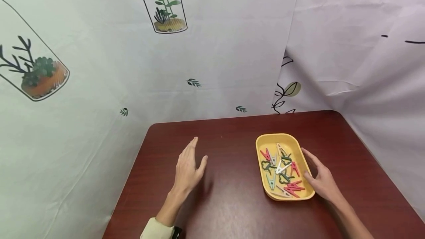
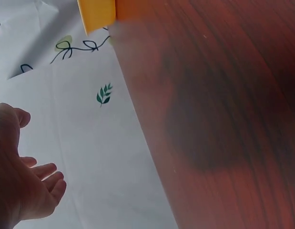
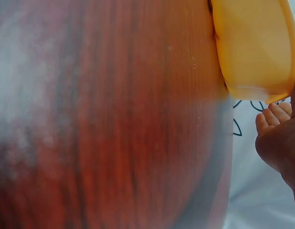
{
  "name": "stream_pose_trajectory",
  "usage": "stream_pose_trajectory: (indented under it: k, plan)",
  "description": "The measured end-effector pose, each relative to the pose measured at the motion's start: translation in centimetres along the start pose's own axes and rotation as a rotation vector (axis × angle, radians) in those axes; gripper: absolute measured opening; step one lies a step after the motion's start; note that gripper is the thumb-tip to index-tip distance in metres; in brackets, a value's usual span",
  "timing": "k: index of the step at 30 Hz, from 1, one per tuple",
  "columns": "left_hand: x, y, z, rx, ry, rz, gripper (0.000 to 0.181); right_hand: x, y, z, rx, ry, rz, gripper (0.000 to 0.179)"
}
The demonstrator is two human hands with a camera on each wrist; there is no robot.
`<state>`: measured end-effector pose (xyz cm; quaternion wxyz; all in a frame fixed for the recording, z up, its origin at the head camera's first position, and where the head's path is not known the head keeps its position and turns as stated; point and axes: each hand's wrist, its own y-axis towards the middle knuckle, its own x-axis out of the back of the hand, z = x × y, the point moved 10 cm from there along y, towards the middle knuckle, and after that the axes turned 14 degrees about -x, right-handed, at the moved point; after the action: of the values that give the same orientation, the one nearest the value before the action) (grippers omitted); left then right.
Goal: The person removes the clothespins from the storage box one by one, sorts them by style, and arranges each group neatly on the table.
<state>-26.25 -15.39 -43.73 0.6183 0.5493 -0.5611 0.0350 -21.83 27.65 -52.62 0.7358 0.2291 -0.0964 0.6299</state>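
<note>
On the right, the right hand [image 1: 322, 180] pinches the yellow tray [image 1: 275, 137], left hand [image 1: 187, 167] spread, empty; a one-sided lift could spill clips [image 1: 280, 169]!

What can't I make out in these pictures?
Head view: exact number of clothespins; they are small and overlap.
Head view: what the black item beside the cream sleeve is; the bottom edge cuts it off.
Right wrist view: inside of the yellow tray; its own outer wall hides it.
Left wrist view: the rest of the left hand; the left edge crops it.
</note>
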Motion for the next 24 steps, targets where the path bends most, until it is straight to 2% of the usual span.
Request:
stream_pose_trajectory:
  k: [7, 12, 18, 24]
  plan:
    - [-2.2, 1.5, -0.4, 0.057, -0.106, 0.028, 0.071, 0.0, 0.0, -0.3, -0.012, -0.025, -0.016, 0.081]
    - [-3.7, 3.0, -1.2, 0.042, -0.197, -0.001, 0.069, 0.1, 0.2, -0.3, -0.008, -0.042, -0.042, 0.081]
    - [-5.7, 4.6, -2.5, 0.036, -0.283, -0.045, 0.067, 0.0, 0.2, -0.3, -0.011, 0.005, -0.021, 0.081]
    - [-7.9, 6.0, -3.1, 0.101, -0.353, -0.048, 0.065, -0.2, 0.3, -0.2, 0.004, 0.059, 0.000, 0.080]
